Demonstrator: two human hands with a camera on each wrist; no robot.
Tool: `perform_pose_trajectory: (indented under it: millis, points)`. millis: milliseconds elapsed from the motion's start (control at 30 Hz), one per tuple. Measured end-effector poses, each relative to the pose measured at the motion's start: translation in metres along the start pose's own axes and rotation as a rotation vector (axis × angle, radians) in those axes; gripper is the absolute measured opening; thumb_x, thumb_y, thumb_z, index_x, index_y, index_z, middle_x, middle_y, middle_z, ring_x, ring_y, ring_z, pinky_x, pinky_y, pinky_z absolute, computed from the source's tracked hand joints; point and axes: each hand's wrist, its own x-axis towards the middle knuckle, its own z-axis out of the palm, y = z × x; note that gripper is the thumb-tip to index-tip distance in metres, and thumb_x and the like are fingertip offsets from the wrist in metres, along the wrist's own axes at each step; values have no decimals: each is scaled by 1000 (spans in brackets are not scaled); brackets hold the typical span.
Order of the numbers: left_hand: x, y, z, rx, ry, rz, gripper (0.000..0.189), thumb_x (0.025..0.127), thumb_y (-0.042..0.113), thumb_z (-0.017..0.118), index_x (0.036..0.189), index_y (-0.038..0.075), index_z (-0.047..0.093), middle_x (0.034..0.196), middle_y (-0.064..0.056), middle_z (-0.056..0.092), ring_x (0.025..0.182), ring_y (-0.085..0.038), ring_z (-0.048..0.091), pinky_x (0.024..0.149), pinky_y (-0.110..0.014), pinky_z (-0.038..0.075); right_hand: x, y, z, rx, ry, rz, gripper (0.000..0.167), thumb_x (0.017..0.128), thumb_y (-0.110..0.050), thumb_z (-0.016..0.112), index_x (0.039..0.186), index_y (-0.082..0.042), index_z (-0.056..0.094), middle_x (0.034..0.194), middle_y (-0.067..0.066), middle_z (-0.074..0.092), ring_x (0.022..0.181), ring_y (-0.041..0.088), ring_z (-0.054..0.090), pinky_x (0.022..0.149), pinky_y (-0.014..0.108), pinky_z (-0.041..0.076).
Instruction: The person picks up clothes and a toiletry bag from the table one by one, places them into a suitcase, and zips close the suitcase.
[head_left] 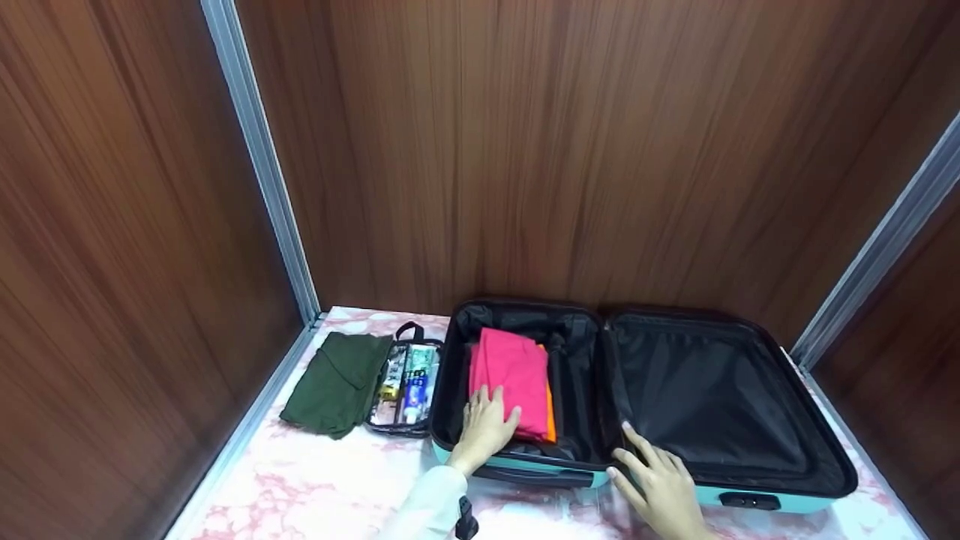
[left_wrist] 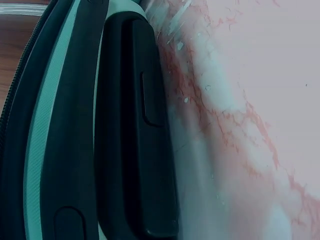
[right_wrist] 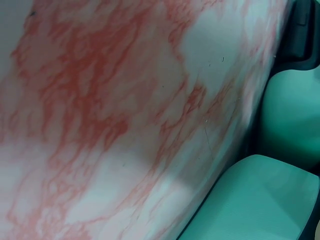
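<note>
A mint-green suitcase (head_left: 529,466) lies spread flat with its black lining up. Folded pink cloth (head_left: 514,375) sits in its left half, with an orange cloth (head_left: 552,420) showing beneath its right edge. My left hand (head_left: 486,427) rests on the lower left part of the pink cloth, fingers extended. Over the hinge side of the right half (head_left: 697,390), near its front corner, is my right hand (head_left: 658,480), its fingers spread and holding nothing. The left wrist view shows the suitcase's black handle (left_wrist: 150,130); the right wrist view shows its green shell (right_wrist: 260,200). Neither wrist view shows the fingers.
Left of the suitcase lies a clear toiletry pouch (head_left: 406,386) with tubes inside, and beside it a folded dark green cloth (head_left: 337,382). All stand on a pink-veined marble-pattern table (head_left: 300,480). Wood-grain panels (head_left: 525,150) close off the back and sides.
</note>
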Motion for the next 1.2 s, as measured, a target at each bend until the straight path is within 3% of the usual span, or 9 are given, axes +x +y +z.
perform_pose_trajectory:
  millis: [133,333,500,800,967,1200]
  points:
    - [-1,0,0,34,27,35,45,93,25,65,124,-6,60,130,-34,51,123,-49,48,99,-60,38,0,0,-1,1,8,-4,27,88,-37,72,107,-18,74,141,7,55,98,33,66,79,54,51]
    - [2,1,-1,14,27,29,42,94,22,63,125,-5,60,134,-33,49,127,-49,45,105,-60,34,1,0,-1,-3,0,2,28,88,-37,72,107,-18,74,142,7,55,98,33,65,80,54,50]
    - [2,0,-3,30,87,89,36,91,14,65,122,-3,63,127,-30,55,121,-46,51,100,-56,40,0,-1,0,-9,-19,17,27,88,-37,72,108,-19,73,142,7,54,99,33,65,80,54,51]
    - [5,-3,-12,55,176,187,19,87,6,66,105,4,70,102,-14,64,95,-33,63,86,-49,48,0,0,0,-6,1,10,28,87,-37,72,107,-18,74,141,6,55,98,32,66,79,54,51]
    - [8,-11,-18,93,253,216,13,85,5,67,98,6,72,92,-8,68,84,-31,65,83,-46,49,1,0,0,-6,3,10,28,87,-38,72,107,-19,74,141,6,56,98,32,66,79,54,50]
    - [11,-27,-27,114,350,274,7,83,4,68,87,8,73,83,-5,68,80,-27,66,80,-43,49,0,-1,1,2,-8,15,28,87,-37,73,107,-18,75,141,7,55,99,32,65,79,54,50]
